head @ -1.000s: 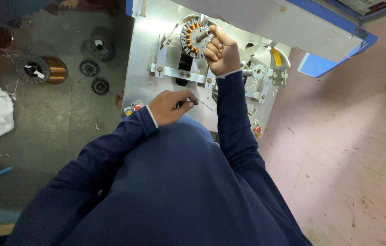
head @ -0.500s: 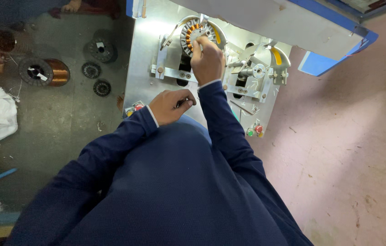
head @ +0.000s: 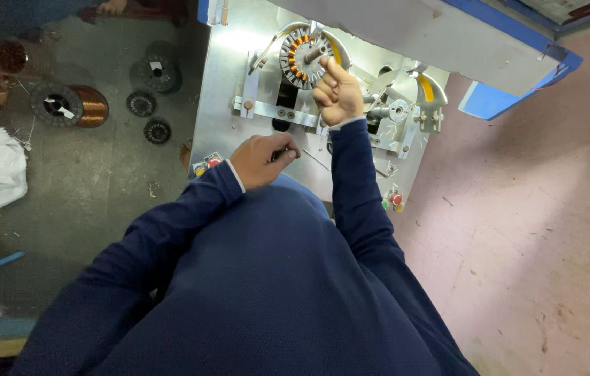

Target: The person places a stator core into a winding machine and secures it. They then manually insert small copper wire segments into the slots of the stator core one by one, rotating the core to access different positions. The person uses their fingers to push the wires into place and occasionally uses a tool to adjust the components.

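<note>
Workshop floor, metal winding machine (head: 239,83). Right hand (head: 337,94) fisted, thumb up at wound stator (head: 303,57) on spindle. Left hand (head: 261,159) closed around small dark tool. Risk: thumb slips, nicks copper windings.

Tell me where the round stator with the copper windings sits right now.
The stator is mounted at the top of the metal machine plate, upper centre of the head view, just up-left of the right hand.
</note>
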